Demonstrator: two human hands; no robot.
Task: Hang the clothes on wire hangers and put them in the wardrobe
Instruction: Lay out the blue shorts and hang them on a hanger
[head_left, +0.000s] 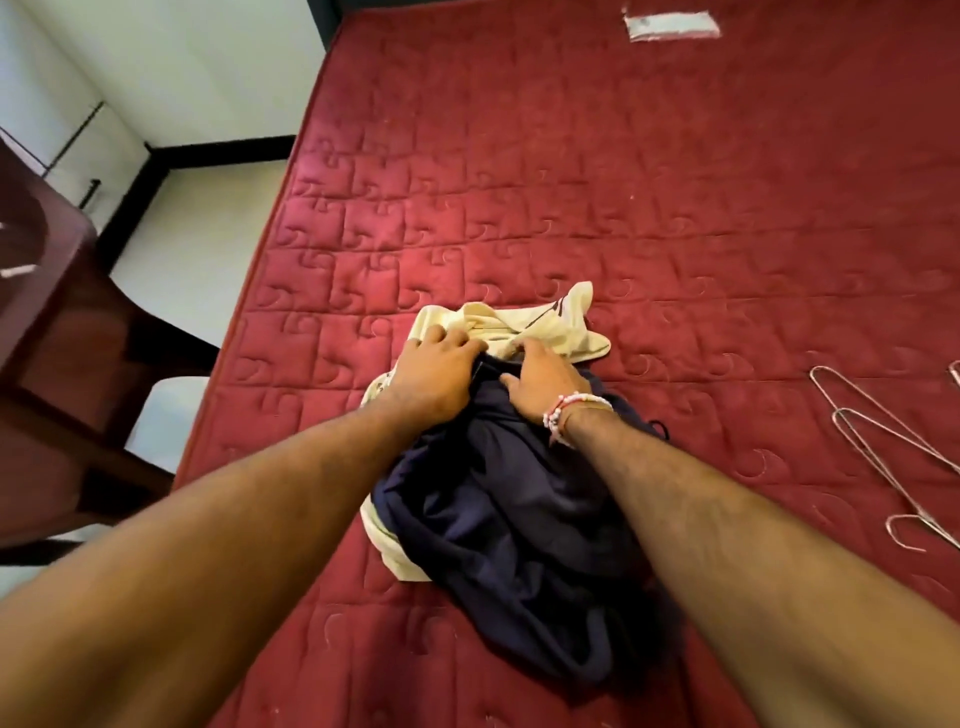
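1. The left hand (434, 376) lies palm down at the far edge of the crumpled dark navy fabric garment (509, 514), its fingers curled over the seam where the navy cloth meets the cream cloth; they look clenched on a fold, though whether that fold is navy or cream I cannot tell.
2. The right hand (543, 382), wearing a red-and-white beaded bracelet (571, 413) at the wrist, sits just beside the left one, fingertips pressed into the same far edge of the navy garment, apparently pinching its hem or waistband.
3. The navy garment is heaped on top of a crumpled cream fabric garment with dark stripes (540, 325), which shows beyond it and along its left side.
4. Both garments rest on the red quilted mattress (623, 197); relative to the navy garment, the bare silver wire hangers (883, 452) lie well apart to the right, near the mattress edge.
5. No wardrobe is identifiable; a dark wooden piece of furniture (57, 312) stands left of the mattress.
6. Handling judgement: the navy garment seems light, limp and prone to bunching, so it will not hold shape when lifted. Taking it at two spaced points along one edge, shoulders or waistband, should let it fall open for a hanger.
7. The hanging looks barely begun.
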